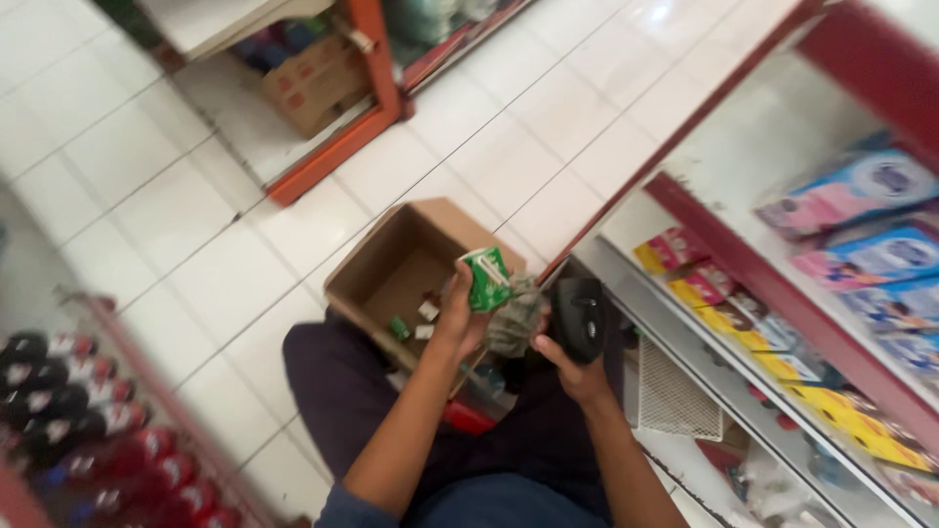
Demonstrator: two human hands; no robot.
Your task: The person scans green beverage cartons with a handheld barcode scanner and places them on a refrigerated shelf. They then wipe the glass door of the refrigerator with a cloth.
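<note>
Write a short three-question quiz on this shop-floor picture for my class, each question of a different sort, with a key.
1. True or false: the left hand holds a small green carton.
2. What does the right hand hold? A) a black handheld device B) a red bottle C) a blue packet
3. Fill in: the open cardboard box sits on the white tiled ____.

Key
1. True; a grey rag hangs beside the carton.
2. A, the black handheld device.
3. Floor.
</note>
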